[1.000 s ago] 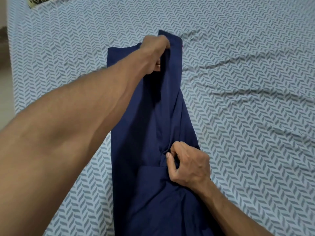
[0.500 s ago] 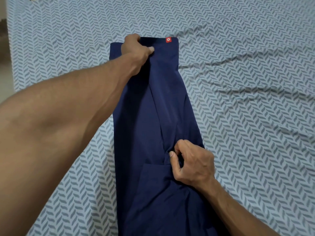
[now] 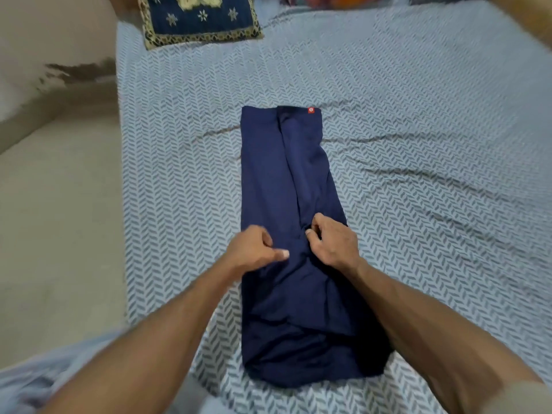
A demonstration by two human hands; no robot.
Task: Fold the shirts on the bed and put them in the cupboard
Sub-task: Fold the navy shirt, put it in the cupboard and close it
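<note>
Folding is well under way on the one shirt in view. At the far left, bare grey floor (image 3: 53, 204) and a stained wall are seen beside the bed (image 3: 179, 144), which is covered by a pale blue sheet with a grey chevron print. At the head of the bed a dark blue cushion with a gold patterned border (image 3: 200, 16) is laid, well apart from the work.

The left hand (image 3: 254, 249) is held over the left part of the shirt, its fingers curled; blur prevents it being told whether cloth is pinched in its grip or merely touched. In the middle of the bed the navy blue shirt of thin smooth fabric (image 3: 286, 180) is laid out as a long narrow strip, both sides turned in toward the centre, with a small red tag (image 3: 311, 110) at its far end. The right hand (image 3: 331, 243) is placed just beside the left one, and a pinch of the overlapping inner edge is held between its thumb and fingers.

By judgement, the lengthwise folds are done or nearly so; the crosswise fold that would shorten the strip is not yet made, and the carrying to the cupboard is left. No cupboard is seen, nor any other container, so its contents cannot be told. Something colourful lies blurred at the top edge, past the cushion.
</note>
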